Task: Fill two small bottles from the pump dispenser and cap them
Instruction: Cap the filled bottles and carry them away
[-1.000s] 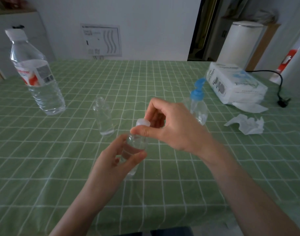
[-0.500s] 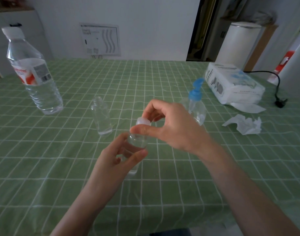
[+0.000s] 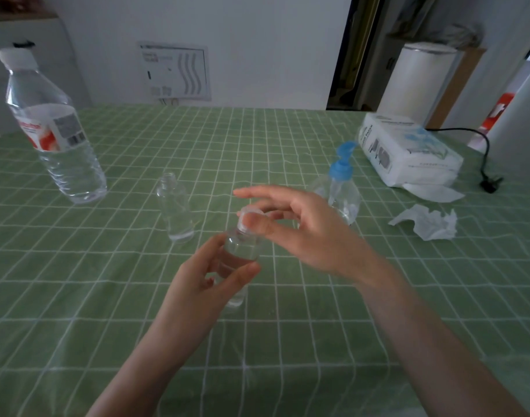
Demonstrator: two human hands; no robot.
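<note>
Now bottle's (image 3: 243, 248) cap (image 3: 251, 214) between right fingers (image 3: 259, 227).

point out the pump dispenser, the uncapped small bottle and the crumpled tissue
pump dispenser (image 3: 342, 191), head view, upper clear body
uncapped small bottle (image 3: 174, 209), head view, middle of its body
crumpled tissue (image 3: 426, 222), head view, its centre folds
</note>
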